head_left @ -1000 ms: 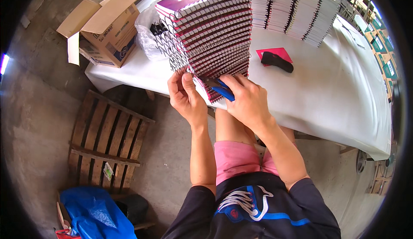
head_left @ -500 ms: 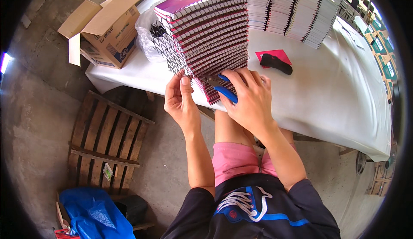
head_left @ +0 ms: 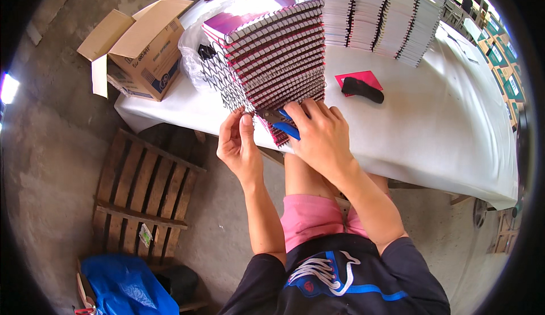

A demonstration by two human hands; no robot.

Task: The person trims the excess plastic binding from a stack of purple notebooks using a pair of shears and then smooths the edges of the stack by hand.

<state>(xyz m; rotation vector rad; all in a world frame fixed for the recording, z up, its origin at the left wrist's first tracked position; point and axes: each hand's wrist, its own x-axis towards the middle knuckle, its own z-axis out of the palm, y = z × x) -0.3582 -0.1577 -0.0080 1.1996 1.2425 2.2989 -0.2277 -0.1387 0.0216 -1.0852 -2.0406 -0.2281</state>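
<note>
A: Position of the stack of spiral notebooks (head_left: 272,59)?

B: On the table (head_left: 443,133), at its near edge.

A: Hand states?

B: Left hand (head_left: 238,145) pinches the wire binding at the stack's base. Right hand (head_left: 323,139) grips blue-handled pliers (head_left: 282,123) against the lowest notebooks.

Bare white tablecloth (head_left: 431,127) right of notebook stack (head_left: 272,59), beyond black tool (head_left: 362,89).

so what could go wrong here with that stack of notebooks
The stack of spiral notebooks leans and sits at the table's near edge, so a pull at its base could tip it off. The left hand pinches at the wire coils, which might snag fingers. The right hand works a blue-handled tool close to the other hand.
</note>
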